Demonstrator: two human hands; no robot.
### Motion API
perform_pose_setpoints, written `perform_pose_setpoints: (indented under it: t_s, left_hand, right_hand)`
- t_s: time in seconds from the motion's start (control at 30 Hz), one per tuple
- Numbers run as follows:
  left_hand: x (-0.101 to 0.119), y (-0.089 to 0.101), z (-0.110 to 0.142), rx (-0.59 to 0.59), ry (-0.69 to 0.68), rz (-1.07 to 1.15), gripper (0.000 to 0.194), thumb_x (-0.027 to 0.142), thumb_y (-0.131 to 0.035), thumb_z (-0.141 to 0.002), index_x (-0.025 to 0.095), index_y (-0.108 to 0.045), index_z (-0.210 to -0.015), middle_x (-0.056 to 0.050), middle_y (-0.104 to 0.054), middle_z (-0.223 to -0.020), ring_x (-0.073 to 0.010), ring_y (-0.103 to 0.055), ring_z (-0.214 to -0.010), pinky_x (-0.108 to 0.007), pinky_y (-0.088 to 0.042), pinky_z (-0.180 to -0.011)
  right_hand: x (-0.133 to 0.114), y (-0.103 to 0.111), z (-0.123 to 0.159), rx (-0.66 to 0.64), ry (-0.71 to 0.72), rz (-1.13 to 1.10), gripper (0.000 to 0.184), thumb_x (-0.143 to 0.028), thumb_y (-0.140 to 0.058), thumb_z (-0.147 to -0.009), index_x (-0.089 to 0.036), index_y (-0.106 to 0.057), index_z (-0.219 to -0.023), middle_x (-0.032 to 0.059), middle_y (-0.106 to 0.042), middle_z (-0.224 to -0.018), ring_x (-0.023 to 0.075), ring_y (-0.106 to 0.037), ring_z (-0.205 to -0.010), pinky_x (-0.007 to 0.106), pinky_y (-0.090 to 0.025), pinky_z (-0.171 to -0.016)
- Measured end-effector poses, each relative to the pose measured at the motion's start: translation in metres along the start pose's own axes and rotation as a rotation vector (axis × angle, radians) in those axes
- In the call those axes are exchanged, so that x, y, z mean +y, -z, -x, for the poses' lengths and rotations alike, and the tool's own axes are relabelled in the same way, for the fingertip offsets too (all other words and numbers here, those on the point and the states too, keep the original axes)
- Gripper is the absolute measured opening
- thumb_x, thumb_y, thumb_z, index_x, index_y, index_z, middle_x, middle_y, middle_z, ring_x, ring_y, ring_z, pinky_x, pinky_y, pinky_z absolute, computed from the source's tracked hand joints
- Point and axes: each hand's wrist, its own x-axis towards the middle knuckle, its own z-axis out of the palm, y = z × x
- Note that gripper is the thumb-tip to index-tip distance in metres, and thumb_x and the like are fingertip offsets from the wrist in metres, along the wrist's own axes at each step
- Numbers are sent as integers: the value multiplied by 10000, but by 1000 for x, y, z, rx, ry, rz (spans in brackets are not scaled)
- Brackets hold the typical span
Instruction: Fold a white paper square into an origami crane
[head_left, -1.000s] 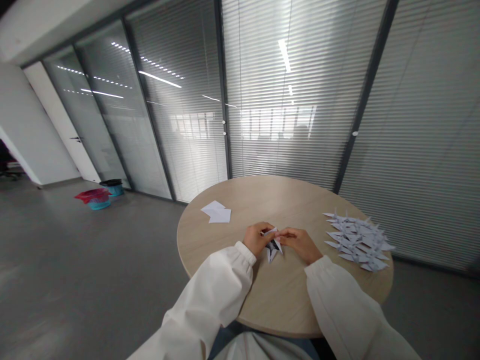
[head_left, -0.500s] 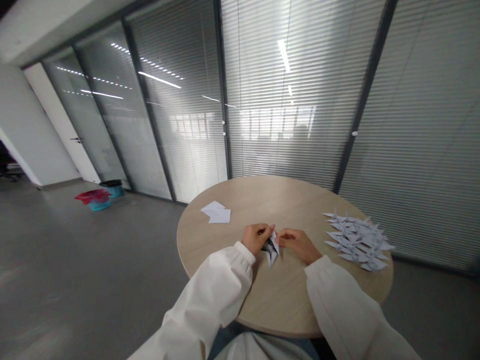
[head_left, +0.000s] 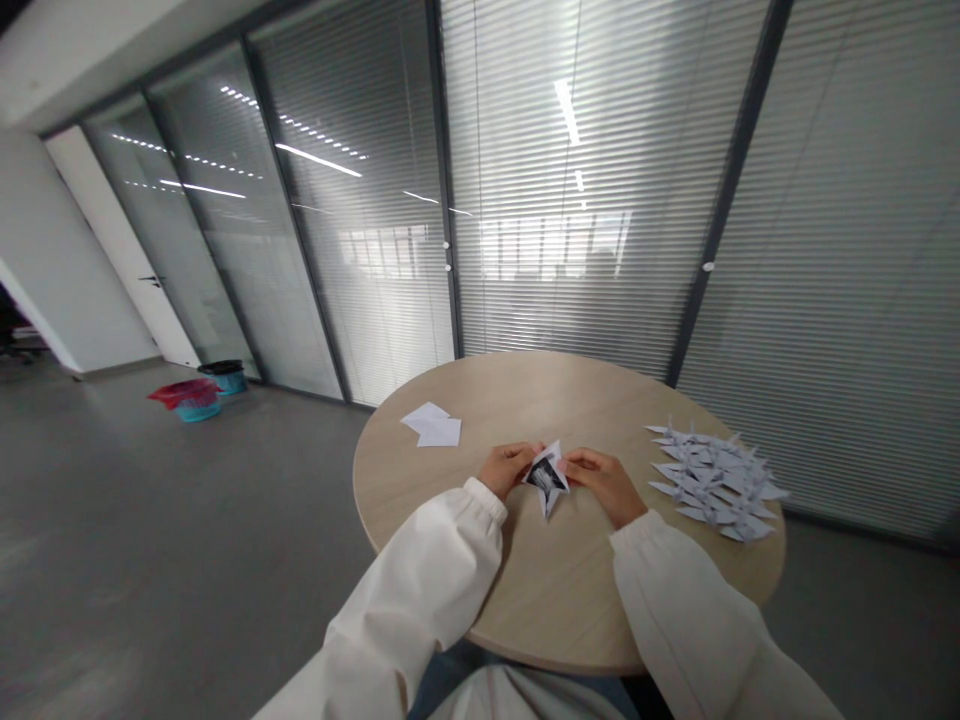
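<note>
Between my two hands is a folded paper (head_left: 547,478), white at its points with a dark printed patch showing in the middle. One point of it aims toward me and another aims away. My left hand (head_left: 508,468) pinches its left edge, and the fingertips are partly hidden behind the paper. On the opposite edge, my right hand (head_left: 602,482) grips with thumb and fingers closed. The paper is held just above or against the round wooden table (head_left: 555,590); I cannot tell which.
Several folded paper cranes (head_left: 716,480) crowd the table's right side. Toward the left lie white paper sheets (head_left: 439,431). A blue bin with a red liner (head_left: 191,398) and a blue bin with a black liner (head_left: 225,375) stand on the floor. Glass partitions with blinds (head_left: 585,200) rise behind the table.
The folded paper has been spread wider and turned to face me, so its dark printed middle shows more. Both hands have shifted slightly, gripping its opposite sides.
</note>
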Motion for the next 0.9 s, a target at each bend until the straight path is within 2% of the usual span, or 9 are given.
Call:
perform_pose_setpoints:
  t_s: [0.13,0.27,0.53,0.77,0.9]
  left_hand:
    - [0,0,1,-14,10,40,431,460,-712,-521,79,-650,-714,-34,-613,-602,-101,-523,-519,-232,-403,-549]
    - [0,1,2,-22,-30,-41,443,448,-707,-537,81,-668,-781,-60,-641,-665,-115,-540,-559,-250,-418,-588]
    - [7,-4,8,23,-142,-240,427,489,-666,-565,78,-661,-677,-9,-561,-515,-62,-426,-446,-199,-329,-456]
    - [8,-8,10,48,-187,-298,411,496,-642,-589,89,-632,-647,-6,-557,-515,-70,-442,-458,-193,-339,-457]
    - [5,-7,9,24,-173,-301,420,498,-659,-564,92,-613,-660,1,-545,-513,-64,-431,-447,-181,-318,-432]
  right_hand:
    - [0,1,-1,12,1,20,284,-416,-670,-583,-155,-617,-681,25,-642,-649,172,-589,-641,279,-455,-633]
    - [0,2,0,20,22,75,315,-455,-645,-601,-156,-622,-697,32,-644,-653,175,-589,-639,283,-457,-623]
    - [3,-1,-1,-43,35,99,305,-446,-634,-621,-155,-622,-711,26,-642,-654,173,-593,-654,287,-456,-639]
    - [3,-1,-1,-84,73,147,301,-441,-602,-663,-147,-624,-724,20,-635,-651,154,-579,-635,263,-443,-617]
    - [4,-1,-1,-92,79,185,293,-434,-601,-669,-147,-620,-723,16,-628,-646,135,-558,-598,237,-427,-573]
